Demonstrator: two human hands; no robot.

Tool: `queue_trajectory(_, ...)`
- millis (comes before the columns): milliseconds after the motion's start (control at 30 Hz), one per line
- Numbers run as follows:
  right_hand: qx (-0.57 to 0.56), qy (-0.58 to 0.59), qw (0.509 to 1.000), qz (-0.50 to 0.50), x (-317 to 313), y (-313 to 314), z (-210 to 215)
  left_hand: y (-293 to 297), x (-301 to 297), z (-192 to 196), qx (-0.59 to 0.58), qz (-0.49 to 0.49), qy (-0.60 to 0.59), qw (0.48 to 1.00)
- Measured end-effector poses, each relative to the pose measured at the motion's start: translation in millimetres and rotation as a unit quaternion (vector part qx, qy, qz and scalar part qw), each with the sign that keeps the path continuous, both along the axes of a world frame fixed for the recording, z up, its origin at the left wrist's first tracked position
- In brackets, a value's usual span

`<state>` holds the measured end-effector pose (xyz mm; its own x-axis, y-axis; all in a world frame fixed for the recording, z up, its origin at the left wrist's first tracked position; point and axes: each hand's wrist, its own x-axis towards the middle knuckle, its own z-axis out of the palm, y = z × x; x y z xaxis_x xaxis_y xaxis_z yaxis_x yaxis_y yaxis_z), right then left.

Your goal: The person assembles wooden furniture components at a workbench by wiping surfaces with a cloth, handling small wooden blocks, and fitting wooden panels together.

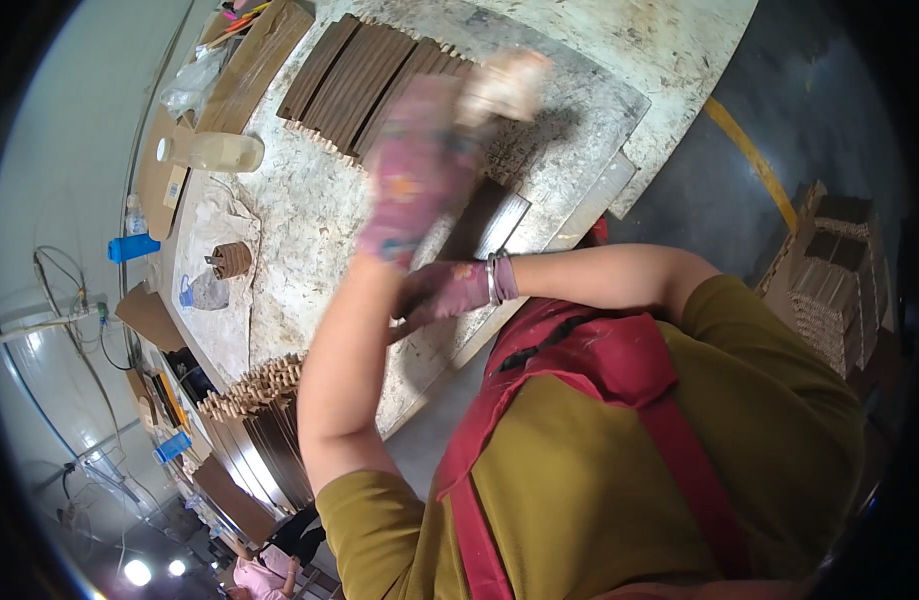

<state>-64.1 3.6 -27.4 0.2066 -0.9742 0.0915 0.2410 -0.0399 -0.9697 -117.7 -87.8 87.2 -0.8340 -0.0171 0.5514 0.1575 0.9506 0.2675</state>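
Slats crowd the head view: a block of dark brown slats [345,85] lies at the upper centre of the frame on a pale, stained table [315,230]. Above centre, the left hand [425,160], in a flowered pink glove, blurs over the block's right side. Its fingers seem to grasp a pale wad [507,88], though the blur hides each finger. Near the centre, the right hand [455,290], gloved alike, is close beside a single dark slat [485,220]; its fingertips are partly behind the left forearm, so I cannot tell whether they grip.

At the left, a small white label [177,187] sits on brown cardboard [162,165], its print too small to read. A plain-looking bottle [235,153] lies just right of it, above a small bundle of brown pieces [235,260]. More slats with pale ends [270,450] stand lower left; a stacked bundle [835,290] occupies the right edge.
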Motion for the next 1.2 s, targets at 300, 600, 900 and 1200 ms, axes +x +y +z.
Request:
queue_trajectory(300, 0.108, -0.125, 0.967, -0.194, -102, 48, 15, -108, 129, -21, 0.007, 0.287, -0.110, 0.952)
queue_trajectory(600, 0.106, -0.354, 0.884, -0.287, -141, 81, -7, 65, 153, -39, 0.083, 0.233, -0.239, 0.939)
queue_trajectory(900, 0.121, -0.466, 0.860, -0.172, -136, 80, 7, 39, 199, -5, 0.452, 0.199, -0.429, 0.756)
queue_trajectory(1200, 0.145, -0.408, 0.894, -0.114, -135, 76, 22, 73, 213, -69, 0.026, 0.380, -0.222, 0.897)
